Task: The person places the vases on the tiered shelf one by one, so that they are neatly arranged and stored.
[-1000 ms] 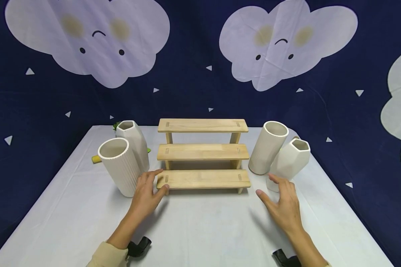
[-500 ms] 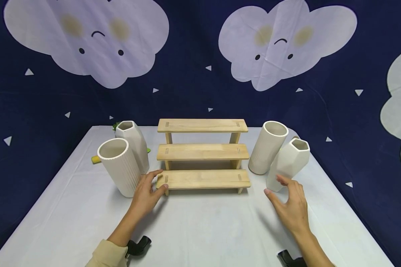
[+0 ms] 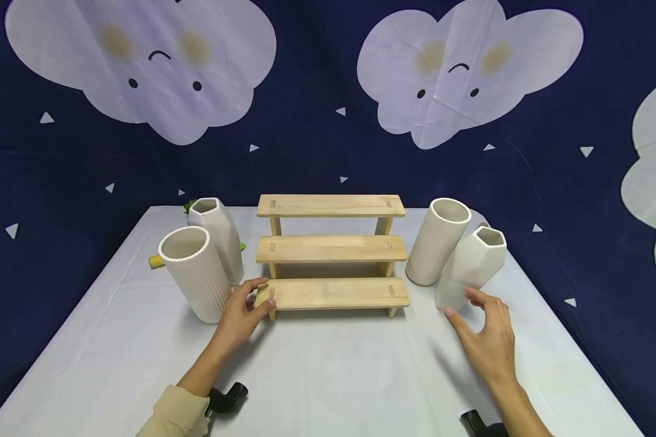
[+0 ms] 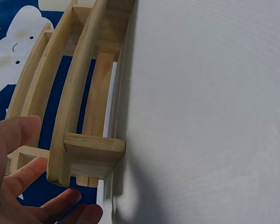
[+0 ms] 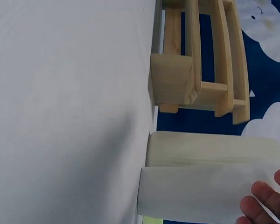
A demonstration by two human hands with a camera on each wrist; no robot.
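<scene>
A three-tier wooden step shelf (image 3: 332,294) stands on the table. My left hand (image 3: 239,315) is at the left end of its lowest board, thumb and fingers apart. In the left wrist view the index fingertip (image 4: 36,169) comes right at the board's end. My right hand (image 3: 489,337) hovers in front of a white faceted vase (image 3: 472,264), fingers spread and nothing between them. In the right wrist view its fingers (image 5: 266,198) overlap the faceted vase's side. Behind that vase, to its left, stands a white ribbed cylindrical vase (image 3: 436,243).
At left stand another ribbed vase (image 3: 197,276) and a faceted vase (image 3: 221,240) close behind it. A yellow thing (image 3: 156,261) and some green leaves (image 3: 189,206) peek out around them. White cloth covers the table (image 3: 333,376). A dark blue cloud-print curtain (image 3: 317,121) hangs behind.
My right hand has moved to the right and slightly nearer, away from the shelf, along the front of the faceted vase. My left hand has barely moved at the shelf's end.
</scene>
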